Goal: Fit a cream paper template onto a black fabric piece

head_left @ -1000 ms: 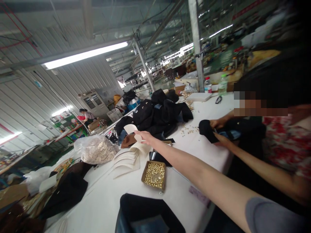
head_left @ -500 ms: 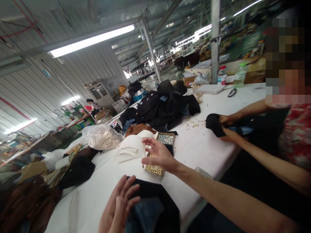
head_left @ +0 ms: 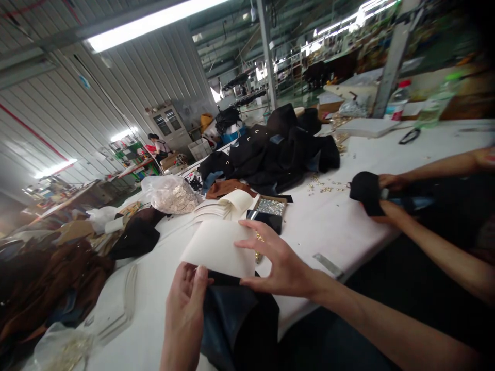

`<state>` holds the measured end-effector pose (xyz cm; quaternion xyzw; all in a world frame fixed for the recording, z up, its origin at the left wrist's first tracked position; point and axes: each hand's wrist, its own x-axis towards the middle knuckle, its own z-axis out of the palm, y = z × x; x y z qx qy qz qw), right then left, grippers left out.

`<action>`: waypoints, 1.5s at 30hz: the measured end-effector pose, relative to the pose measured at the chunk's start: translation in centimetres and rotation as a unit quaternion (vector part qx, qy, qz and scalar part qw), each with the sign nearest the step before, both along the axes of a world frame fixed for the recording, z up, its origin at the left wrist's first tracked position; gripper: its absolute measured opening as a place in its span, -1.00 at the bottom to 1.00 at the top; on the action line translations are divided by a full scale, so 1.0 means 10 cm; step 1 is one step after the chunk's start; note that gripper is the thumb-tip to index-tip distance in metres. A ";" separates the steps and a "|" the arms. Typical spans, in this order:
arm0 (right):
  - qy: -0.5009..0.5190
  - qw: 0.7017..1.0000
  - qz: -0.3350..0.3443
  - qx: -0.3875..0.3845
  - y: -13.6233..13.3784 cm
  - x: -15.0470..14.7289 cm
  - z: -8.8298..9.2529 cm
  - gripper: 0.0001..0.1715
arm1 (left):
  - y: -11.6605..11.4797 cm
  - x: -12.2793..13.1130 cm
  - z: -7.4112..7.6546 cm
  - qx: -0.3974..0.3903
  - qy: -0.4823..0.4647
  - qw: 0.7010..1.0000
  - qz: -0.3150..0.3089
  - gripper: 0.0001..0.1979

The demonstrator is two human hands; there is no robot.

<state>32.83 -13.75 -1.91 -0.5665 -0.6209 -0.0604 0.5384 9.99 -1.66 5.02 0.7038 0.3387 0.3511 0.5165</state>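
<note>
A curved white sheet (head_left: 216, 245), like stiff paper or interfacing, is spread between my two hands above the table. My left hand (head_left: 187, 309) is closed at its lower left corner, thumb in front. At the sheet's right edge, my right hand (head_left: 280, 263) grips with fingers along the top and thumb low. Black cloth with a dark blue part (head_left: 226, 314) lies below the sheet, against my left hand. Behind my right fingers, small gold studs (head_left: 260, 252) show in part. More white sheets (head_left: 211, 210) are stacked just beyond.
A box of silver studs (head_left: 270, 207) stands behind a dark phone-like slab (head_left: 266, 221). Black garments (head_left: 266, 154) are heaped farther back, near a plastic bag of pale pieces (head_left: 170, 195). On the right, a co-worker's hands (head_left: 394, 206) hold a black cloth piece (head_left: 365, 191).
My right hand has gone from the stack area to the cloth with a white sheet. My left hand has closed at the sheet's corner. The view has turned left.
</note>
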 end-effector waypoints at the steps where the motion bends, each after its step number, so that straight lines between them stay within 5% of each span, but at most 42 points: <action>1: -0.012 1.000 -0.009 -0.001 -0.01 0.00 -0.01 -0.06 | 0.02 -0.02 0.00 0.009 0.028 1.000 0.004 -0.41; 12: -0.031 0.998 -0.047 0.027 -0.19 -0.03 -0.09 -0.10 | 0.18 0.06 -0.18 0.081 0.106 0.991 0.026 -0.43; 28: -0.013 0.978 -0.187 0.095 -0.57 -0.22 -0.52 -0.22 | 0.07 0.46 -0.09 0.026 0.068 0.994 -0.075 -0.50; 45: -0.012 0.974 -0.216 0.065 -0.76 -0.24 -0.63 -0.20 | 0.01 0.56 -0.07 0.039 0.042 0.997 -0.045 -0.39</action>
